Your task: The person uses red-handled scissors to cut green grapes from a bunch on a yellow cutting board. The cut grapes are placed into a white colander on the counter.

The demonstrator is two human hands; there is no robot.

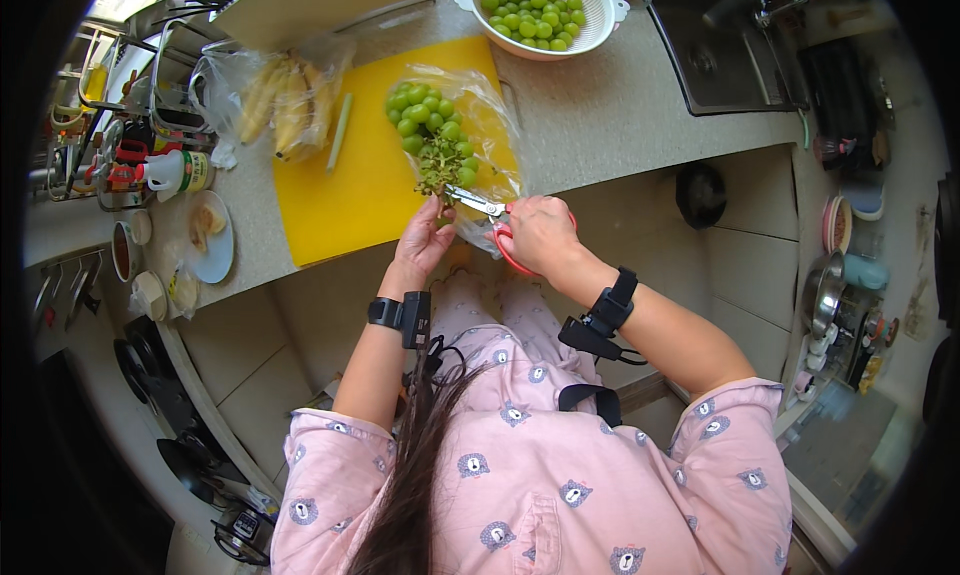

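A bunch of green grapes (424, 115) lies on a clear plastic bag (491, 128) spread over a yellow cutting board (330, 222). Its near end is mostly bare branching stem (441, 162). My left hand (426, 239) pinches the stem's lower end at the board's near edge. In my right hand (541, 230) are red-handled scissors (480, 202), their blades pointing left into the stem beside my left fingertips. Whether the blades touch a stalk cannot be made out. Beyond the board, a white colander (592, 40) holds many loose green grapes (532, 12).
Bananas in a plastic bag (289, 109) and a pale green stick (340, 133) rest at the board's left. Further left are a plate (214, 256) with food and a white-capped jug (176, 172). A sink (701, 61) is set into the counter (600, 117) at right.
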